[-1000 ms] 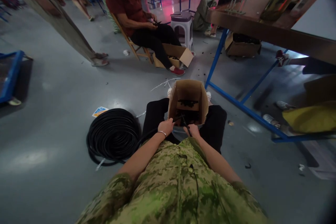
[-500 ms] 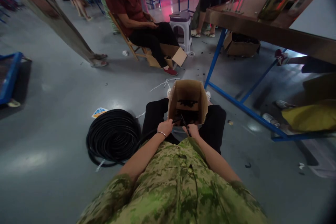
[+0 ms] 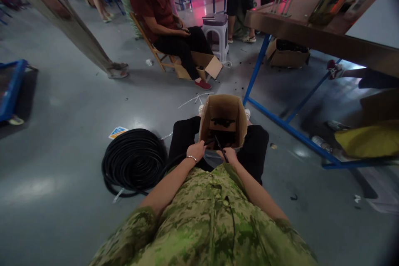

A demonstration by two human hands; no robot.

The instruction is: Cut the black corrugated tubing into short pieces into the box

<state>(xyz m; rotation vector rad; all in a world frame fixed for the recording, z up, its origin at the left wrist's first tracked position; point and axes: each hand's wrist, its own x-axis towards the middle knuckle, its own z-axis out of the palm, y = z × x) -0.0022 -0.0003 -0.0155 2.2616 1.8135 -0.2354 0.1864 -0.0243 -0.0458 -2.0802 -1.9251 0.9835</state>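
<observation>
I sit with an open cardboard box (image 3: 239,112) between my knees; small black pieces lie in its bottom. My left hand (image 3: 196,150) is closed around a black hose that runs down to a big black coil (image 3: 134,161) on the floor at my left. My right hand (image 3: 230,155) is closed on a thin black tool, which looks like cutters, whose tip points at the hose end over the box's near edge.
A blue-legged workbench (image 3: 314,33) stands at the right, with a cardboard box (image 3: 288,54) under it. A seated person in red (image 3: 162,12) works over another box (image 3: 204,64) beside a white stool (image 3: 216,33). A blue cart edge (image 3: 12,91) shows at the left.
My hands have stayed at the box's near edge. A person in black has walked in behind the stool, and the view shifted slightly.
</observation>
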